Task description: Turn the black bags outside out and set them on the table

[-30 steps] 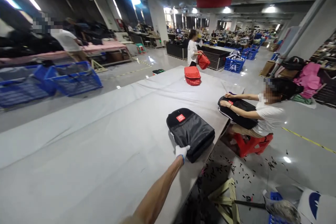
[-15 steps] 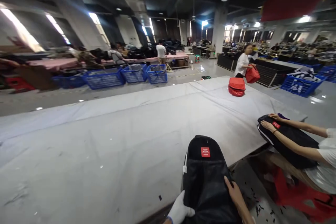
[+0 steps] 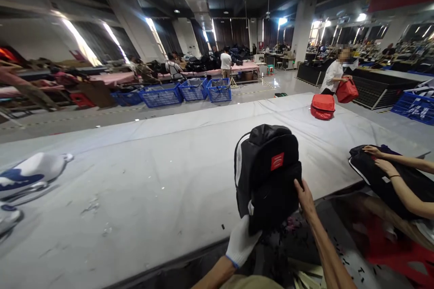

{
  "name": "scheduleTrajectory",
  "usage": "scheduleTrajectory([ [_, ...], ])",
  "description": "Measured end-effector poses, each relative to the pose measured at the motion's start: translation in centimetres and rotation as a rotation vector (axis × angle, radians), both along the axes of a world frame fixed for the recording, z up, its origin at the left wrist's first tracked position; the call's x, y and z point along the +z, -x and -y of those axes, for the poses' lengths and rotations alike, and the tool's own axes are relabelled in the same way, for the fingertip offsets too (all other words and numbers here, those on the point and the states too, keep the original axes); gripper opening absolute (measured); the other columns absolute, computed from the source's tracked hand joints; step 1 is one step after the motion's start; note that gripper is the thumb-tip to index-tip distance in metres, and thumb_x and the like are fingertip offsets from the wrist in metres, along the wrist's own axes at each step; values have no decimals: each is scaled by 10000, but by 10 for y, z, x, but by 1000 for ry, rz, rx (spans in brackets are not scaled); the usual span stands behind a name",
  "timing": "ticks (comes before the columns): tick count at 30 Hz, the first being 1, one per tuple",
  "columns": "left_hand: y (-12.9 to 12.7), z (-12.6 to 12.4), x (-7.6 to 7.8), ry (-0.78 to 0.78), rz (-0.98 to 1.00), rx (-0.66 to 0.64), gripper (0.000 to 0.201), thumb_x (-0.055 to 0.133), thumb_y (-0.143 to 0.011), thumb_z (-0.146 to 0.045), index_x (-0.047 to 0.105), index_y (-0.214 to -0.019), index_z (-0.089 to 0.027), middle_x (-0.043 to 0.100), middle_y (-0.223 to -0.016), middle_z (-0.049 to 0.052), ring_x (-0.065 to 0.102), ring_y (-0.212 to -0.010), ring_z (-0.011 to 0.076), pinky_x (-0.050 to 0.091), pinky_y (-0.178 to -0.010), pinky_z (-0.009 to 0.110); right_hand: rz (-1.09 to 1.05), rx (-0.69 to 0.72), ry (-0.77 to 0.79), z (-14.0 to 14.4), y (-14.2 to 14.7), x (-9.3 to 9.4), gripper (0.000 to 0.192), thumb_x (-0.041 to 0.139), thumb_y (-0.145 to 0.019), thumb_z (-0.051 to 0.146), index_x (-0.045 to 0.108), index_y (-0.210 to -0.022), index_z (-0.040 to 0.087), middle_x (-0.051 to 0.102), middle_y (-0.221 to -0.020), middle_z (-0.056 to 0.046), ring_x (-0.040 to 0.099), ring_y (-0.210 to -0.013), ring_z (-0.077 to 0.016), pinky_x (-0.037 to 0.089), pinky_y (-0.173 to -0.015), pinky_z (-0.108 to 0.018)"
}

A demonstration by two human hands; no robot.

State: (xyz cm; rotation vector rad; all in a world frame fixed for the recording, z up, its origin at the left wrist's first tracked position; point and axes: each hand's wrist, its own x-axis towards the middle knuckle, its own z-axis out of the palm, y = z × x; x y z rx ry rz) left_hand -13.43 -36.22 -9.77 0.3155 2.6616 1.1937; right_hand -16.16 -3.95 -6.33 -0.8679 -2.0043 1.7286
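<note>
A black backpack (image 3: 271, 171) with a red label and a white side stripe is held up over the front edge of the table. My left hand (image 3: 242, 240), in a white glove, grips its lower left corner, and the fingertips are hidden behind it. Bare, my right hand (image 3: 304, 196) clasps the right side, thumb on the front and the other fingers mostly out of sight.
The long white table (image 3: 142, 189) spans the view. White-and-blue bags (image 3: 37, 174) lie at its left, a red bag (image 3: 323, 106) at the far right. A co-worker's hands (image 3: 381, 160) hold another black backpack (image 3: 400, 185) on the right. Blue crates (image 3: 161, 95) stand beyond.
Both hands have raised the backpack and tilted it more upright, its body now fuller. The view has swung left, bringing the white-and-blue bags into sight.
</note>
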Motion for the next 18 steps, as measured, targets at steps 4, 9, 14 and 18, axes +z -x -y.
scheduleTrajectory([
  [4,12,-7,5,-137,-65,-76,297,755,-851,-243,752,-1148,-236,837,-1123,89,797,-1072,282,630,-991,405,-186,8,92,0,-5,48,1212,569,-852,1005,479,-1727,171,526,-1745,-189,524,-1616,-331,456,-1336,-487],
  [9,35,-21,38,-362,-319,90,369,766,-951,-436,700,-1251,-231,789,-1163,95,761,-1109,280,615,-1024,441,-152,127,-19,27,-3,98,1059,722,-934,819,382,-1792,299,477,-1793,-124,470,-1654,-317,462,-1330,-480],
  [14,86,-43,56,-461,-233,219,452,756,-982,-521,643,-1325,-248,777,-1174,81,758,-1064,260,599,-1002,417,44,102,-237,60,31,115,1094,701,-927,740,301,-1817,247,578,-1697,-180,581,-1542,-365,504,-1268,-558],
  [18,122,-36,47,-583,-136,102,398,698,-1030,-541,690,-1288,-238,800,-1192,91,754,-1105,264,585,-1025,410,203,160,-374,81,44,129,968,553,-1006,627,242,-1841,248,512,-1753,-198,579,-1541,-426,499,-1241,-602],
])
